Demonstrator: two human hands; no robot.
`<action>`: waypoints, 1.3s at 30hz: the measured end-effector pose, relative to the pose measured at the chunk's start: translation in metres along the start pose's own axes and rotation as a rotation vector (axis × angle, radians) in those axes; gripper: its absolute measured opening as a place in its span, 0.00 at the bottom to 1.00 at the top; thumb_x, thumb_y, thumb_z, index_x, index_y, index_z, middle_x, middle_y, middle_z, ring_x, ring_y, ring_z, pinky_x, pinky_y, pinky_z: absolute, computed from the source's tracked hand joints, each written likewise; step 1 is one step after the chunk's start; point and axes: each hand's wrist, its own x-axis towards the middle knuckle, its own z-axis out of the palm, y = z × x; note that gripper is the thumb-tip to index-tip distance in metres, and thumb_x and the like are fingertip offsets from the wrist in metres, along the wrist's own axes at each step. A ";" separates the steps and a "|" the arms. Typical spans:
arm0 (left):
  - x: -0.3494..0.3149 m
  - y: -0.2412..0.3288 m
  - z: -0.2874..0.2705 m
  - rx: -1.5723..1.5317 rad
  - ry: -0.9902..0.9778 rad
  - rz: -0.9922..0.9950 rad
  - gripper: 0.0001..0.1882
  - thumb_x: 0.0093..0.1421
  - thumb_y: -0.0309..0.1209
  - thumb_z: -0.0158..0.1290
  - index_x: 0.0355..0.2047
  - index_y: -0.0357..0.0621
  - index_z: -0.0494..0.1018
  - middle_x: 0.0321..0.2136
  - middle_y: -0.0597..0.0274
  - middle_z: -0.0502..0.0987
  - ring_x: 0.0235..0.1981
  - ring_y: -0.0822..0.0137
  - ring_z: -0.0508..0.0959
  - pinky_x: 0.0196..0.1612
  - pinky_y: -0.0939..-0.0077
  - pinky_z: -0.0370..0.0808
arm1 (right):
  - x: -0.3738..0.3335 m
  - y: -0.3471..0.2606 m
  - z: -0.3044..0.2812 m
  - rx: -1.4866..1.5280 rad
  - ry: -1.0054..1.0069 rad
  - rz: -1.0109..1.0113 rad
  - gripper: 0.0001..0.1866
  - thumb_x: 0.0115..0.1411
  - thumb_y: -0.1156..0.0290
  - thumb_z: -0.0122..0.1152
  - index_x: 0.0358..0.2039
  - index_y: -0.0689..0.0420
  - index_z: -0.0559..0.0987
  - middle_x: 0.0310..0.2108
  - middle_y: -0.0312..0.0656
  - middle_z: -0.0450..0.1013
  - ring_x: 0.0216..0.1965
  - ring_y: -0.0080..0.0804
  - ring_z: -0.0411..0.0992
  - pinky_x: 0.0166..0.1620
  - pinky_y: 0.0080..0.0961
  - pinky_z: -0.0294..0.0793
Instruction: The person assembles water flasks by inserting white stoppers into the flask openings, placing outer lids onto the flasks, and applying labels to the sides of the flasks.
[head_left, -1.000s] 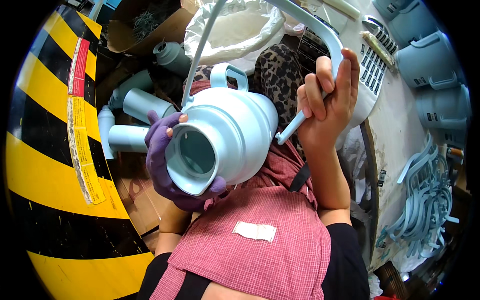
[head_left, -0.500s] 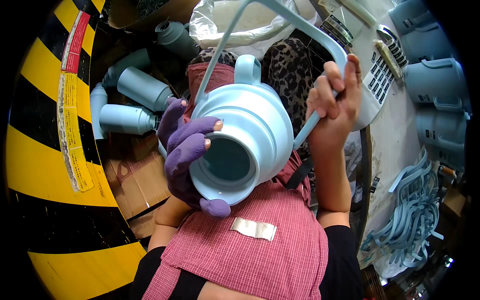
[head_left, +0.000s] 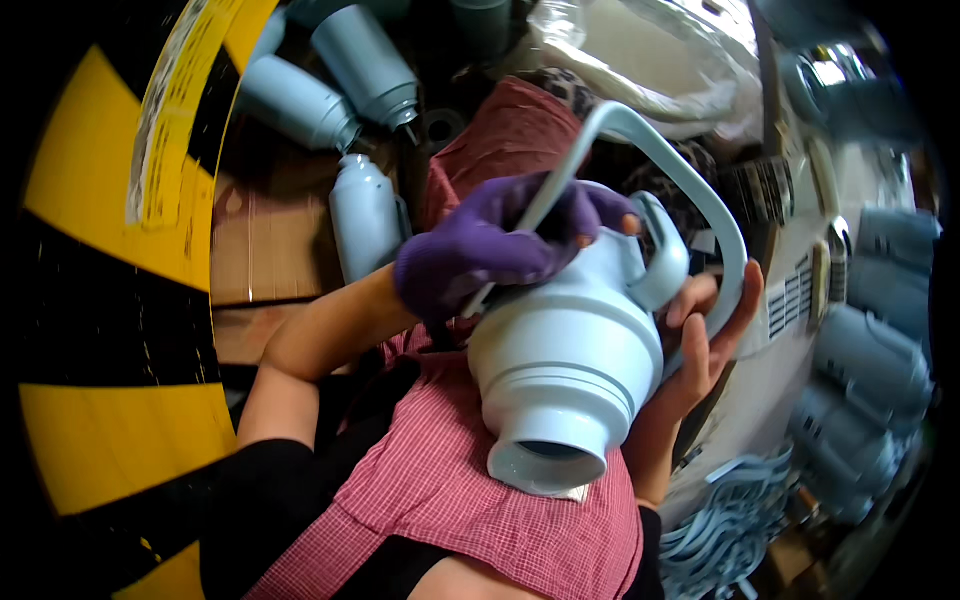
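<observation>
A pale blue thermos jug body [head_left: 560,350] lies tilted over my lap, its open neck pointing down toward my apron. My left hand [head_left: 490,240], in a purple glove with bare fingertips, closes over the far part of the jug and one arm of its long carrying handle. That handle [head_left: 725,205] arches over the jug from side to side. My bare right hand [head_left: 705,345] is curled round the handle's other arm, some fingers hidden behind it. Between the hands, a small loop handle [head_left: 668,255] stands out from the jug.
Several blue thermos bodies [head_left: 365,215] lie at the left beside cardboard [head_left: 255,240] and a yellow-black striped surface [head_left: 80,290]. More blue jugs [head_left: 870,360] and a heap of loose handles [head_left: 725,525] rest at the right along the table [head_left: 750,410]. A plastic-lined container [head_left: 650,65] stands ahead.
The jug has turned and its neck now points more toward me. My left hand has shifted from the neck to the far side and handle. The view has swung too.
</observation>
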 end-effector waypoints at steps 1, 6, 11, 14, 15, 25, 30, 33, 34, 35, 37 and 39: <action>0.007 -0.011 -0.006 0.003 -0.014 0.107 0.18 0.48 0.28 0.56 0.42 0.42 0.73 0.57 0.53 0.72 0.43 0.76 0.74 0.47 0.83 0.68 | -0.006 -0.007 0.004 -0.025 0.108 0.151 0.38 0.63 0.76 0.50 0.73 0.52 0.52 0.27 0.38 0.66 0.30 0.25 0.63 0.42 0.24 0.63; 0.011 -0.027 -0.021 -0.001 -0.108 0.175 0.17 0.50 0.24 0.54 0.43 0.41 0.73 0.56 0.53 0.72 0.36 0.79 0.71 0.45 0.82 0.70 | -0.006 -0.008 0.011 0.010 0.188 0.175 0.38 0.63 0.76 0.50 0.74 0.51 0.53 0.24 0.34 0.63 0.30 0.23 0.61 0.41 0.23 0.62; 0.005 -0.031 -0.010 0.085 0.132 0.194 0.14 0.51 0.28 0.50 0.40 0.44 0.71 0.51 0.57 0.70 0.51 0.70 0.71 0.57 0.74 0.66 | -0.004 0.003 0.001 0.081 0.190 0.174 0.30 0.71 0.69 0.49 0.71 0.58 0.56 0.22 0.33 0.63 0.25 0.18 0.60 0.33 0.19 0.60; -0.002 -0.048 -0.009 0.166 0.076 0.369 0.14 0.50 0.27 0.51 0.39 0.44 0.70 0.51 0.58 0.69 0.48 0.72 0.71 0.54 0.76 0.67 | -0.006 0.006 -0.003 0.121 0.141 0.158 0.29 0.71 0.70 0.48 0.70 0.59 0.57 0.22 0.31 0.62 0.25 0.17 0.58 0.33 0.16 0.58; 0.000 -0.053 -0.011 0.123 0.104 0.335 0.14 0.50 0.27 0.52 0.39 0.44 0.70 0.51 0.58 0.69 0.43 0.74 0.73 0.48 0.79 0.70 | -0.006 0.006 -0.003 0.099 0.144 0.149 0.29 0.71 0.70 0.48 0.70 0.59 0.57 0.21 0.31 0.61 0.25 0.17 0.58 0.33 0.16 0.58; 0.013 -0.044 -0.021 0.014 0.027 0.221 0.16 0.50 0.28 0.53 0.41 0.41 0.72 0.52 0.55 0.68 0.46 0.71 0.74 0.53 0.75 0.69 | -0.007 0.008 -0.001 0.033 0.160 0.096 0.27 0.71 0.66 0.49 0.68 0.56 0.62 0.22 0.31 0.60 0.27 0.19 0.59 0.37 0.19 0.60; 0.011 -0.056 -0.026 0.553 0.141 0.703 0.26 0.67 0.47 0.46 0.51 0.35 0.72 0.58 0.45 0.65 0.64 0.56 0.62 0.66 0.60 0.58 | -0.008 0.005 0.001 -0.069 0.193 -0.048 0.29 0.71 0.59 0.48 0.71 0.48 0.58 0.18 0.31 0.61 0.21 0.21 0.58 0.27 0.20 0.61; 0.019 -0.053 -0.035 0.681 0.044 0.900 0.38 0.71 0.60 0.30 0.53 0.36 0.71 0.60 0.44 0.64 0.65 0.50 0.61 0.67 0.55 0.56 | -0.012 0.000 0.004 -0.095 0.157 -0.250 0.29 0.71 0.57 0.48 0.70 0.47 0.59 0.17 0.32 0.61 0.20 0.21 0.58 0.24 0.16 0.58; 0.024 -0.056 -0.032 0.574 0.052 0.852 0.39 0.72 0.61 0.28 0.52 0.37 0.72 0.61 0.45 0.64 0.65 0.50 0.61 0.68 0.55 0.56 | -0.008 0.000 0.004 -0.055 0.190 -0.170 0.28 0.71 0.57 0.48 0.69 0.48 0.59 0.17 0.32 0.61 0.20 0.21 0.58 0.23 0.16 0.58; 0.030 -0.053 -0.034 0.604 -0.001 0.871 0.38 0.72 0.62 0.28 0.50 0.40 0.72 0.61 0.46 0.65 0.64 0.52 0.63 0.67 0.57 0.57 | -0.004 0.001 0.005 -0.014 0.220 -0.091 0.28 0.71 0.56 0.47 0.69 0.48 0.60 0.16 0.32 0.60 0.20 0.20 0.58 0.22 0.17 0.58; 0.029 -0.056 -0.028 0.194 0.002 0.606 0.30 0.71 0.55 0.39 0.52 0.39 0.71 0.60 0.48 0.65 0.64 0.56 0.64 0.67 0.60 0.58 | 0.002 0.002 0.003 0.023 0.171 -0.038 0.28 0.71 0.59 0.48 0.68 0.49 0.60 0.18 0.32 0.61 0.21 0.22 0.60 0.25 0.20 0.61; 0.036 -0.050 -0.034 0.088 -0.042 0.465 0.27 0.71 0.51 0.43 0.53 0.39 0.70 0.60 0.49 0.66 0.64 0.58 0.65 0.68 0.61 0.58 | 0.005 0.011 0.005 -0.023 0.117 -0.049 0.27 0.71 0.62 0.49 0.69 0.49 0.60 0.19 0.31 0.61 0.23 0.23 0.60 0.31 0.24 0.65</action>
